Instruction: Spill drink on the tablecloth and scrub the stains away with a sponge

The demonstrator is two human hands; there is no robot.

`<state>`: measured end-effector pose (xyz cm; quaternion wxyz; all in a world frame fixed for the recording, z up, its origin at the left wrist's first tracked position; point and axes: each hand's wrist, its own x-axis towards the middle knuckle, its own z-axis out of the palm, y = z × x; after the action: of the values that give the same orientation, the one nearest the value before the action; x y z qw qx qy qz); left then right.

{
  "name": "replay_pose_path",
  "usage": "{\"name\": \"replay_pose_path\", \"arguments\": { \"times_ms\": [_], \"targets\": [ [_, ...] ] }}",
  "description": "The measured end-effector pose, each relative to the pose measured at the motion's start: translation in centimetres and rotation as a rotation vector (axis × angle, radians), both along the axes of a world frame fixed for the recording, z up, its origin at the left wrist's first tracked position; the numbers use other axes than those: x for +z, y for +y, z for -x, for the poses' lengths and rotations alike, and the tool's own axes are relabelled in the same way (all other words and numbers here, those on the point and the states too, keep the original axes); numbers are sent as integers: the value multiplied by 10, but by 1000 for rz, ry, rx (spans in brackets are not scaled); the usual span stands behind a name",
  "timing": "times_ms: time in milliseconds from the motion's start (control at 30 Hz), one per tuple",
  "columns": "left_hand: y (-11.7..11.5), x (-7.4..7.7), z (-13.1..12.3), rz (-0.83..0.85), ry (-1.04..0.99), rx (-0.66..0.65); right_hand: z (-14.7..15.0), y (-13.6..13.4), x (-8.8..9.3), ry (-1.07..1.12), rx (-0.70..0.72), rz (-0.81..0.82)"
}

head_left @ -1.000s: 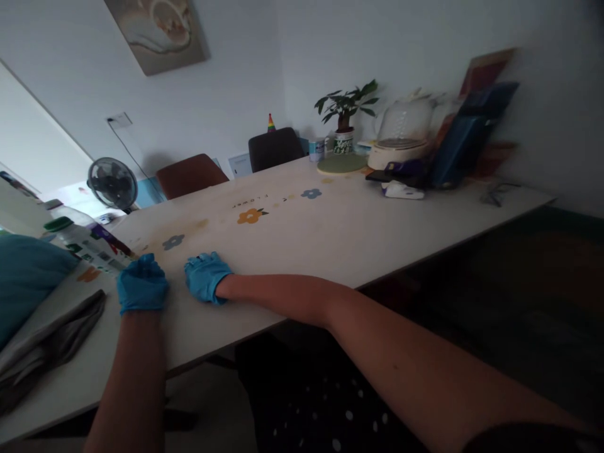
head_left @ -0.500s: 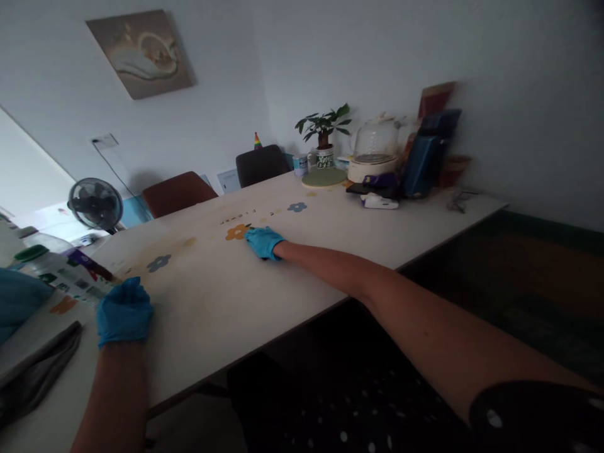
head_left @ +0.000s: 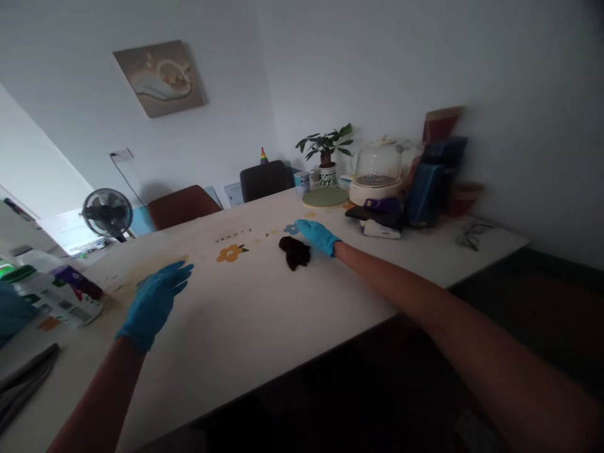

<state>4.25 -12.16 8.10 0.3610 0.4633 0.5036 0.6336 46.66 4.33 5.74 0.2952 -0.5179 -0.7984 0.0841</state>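
Both hands wear blue gloves. My left hand (head_left: pixel 153 302) is over the left part of the white table (head_left: pixel 226 327), fingers stretched out and a little apart, holding nothing. On the table's right half, my right hand (head_left: pixel 317 237) reaches out flat beside a blue printed flower, its fingers extended. Just left of it lies a crumpled dark cloth-like piece (head_left: pixel 295 251), apart from the glove. A white bottle with a green cap (head_left: pixel 59 299) stands left of my left hand, with a purple item (head_left: pixel 78 281) behind it.
A dark grey cloth (head_left: pixel 26 380) lies at the near left. Toward the back right are a round green mat (head_left: pixel 325 196), a potted plant (head_left: pixel 327 173), a glass kettle (head_left: pixel 377 167), a dark flat item (head_left: pixel 372 217) and a blue container (head_left: pixel 425 192). Chairs (head_left: pixel 182 206) line the far side.
My right hand has moved right, uncovering the dark piece on the table. My left hand has moved away from the bottle and its curled fingers have opened. The view has shifted slightly.
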Motion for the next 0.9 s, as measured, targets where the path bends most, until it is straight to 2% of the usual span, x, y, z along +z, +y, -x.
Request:
{"name": "replay_pose_path", "arguments": {
  "times_ms": [100, 167, 233, 300, 367, 433, 533, 633, 767, 900],
  "targets": [
    [34, 9, -66, -38, 446, -149, -20, 3, -2, 158, 13, 63],
    [58, 10, -123, 86, 670, -171, -29, 3, -10, 328, 45, 125],
    [79, 7, -183, 184, 853, -210, -36, 2, -21, 519, 71, 194],
    [95, -2, -236, 109, 1022, -320, -41, 1, -29, 663, 68, 251],
    [107, -13, -273, 80, 1206, -380, -45, 1, -31, 728, 42, 275],
    [115, -23, -289, 56, 1353, -377, -45, -1, -26, 778, 37, 276],
    [128, -34, -283, 12, 1430, -339, -42, -7, -13, 814, 76, 245],
    [144, -40, -256, 20, 1426, -311, -38, -18, -5, 799, 105, 229],
    [163, -44, -205, 123, 1392, -202, -36, -29, -2, 787, 133, 211],
    [172, -47, -142, 220, 1333, -77, -36, -36, 2, 758, 145, 198]
  ]
}}
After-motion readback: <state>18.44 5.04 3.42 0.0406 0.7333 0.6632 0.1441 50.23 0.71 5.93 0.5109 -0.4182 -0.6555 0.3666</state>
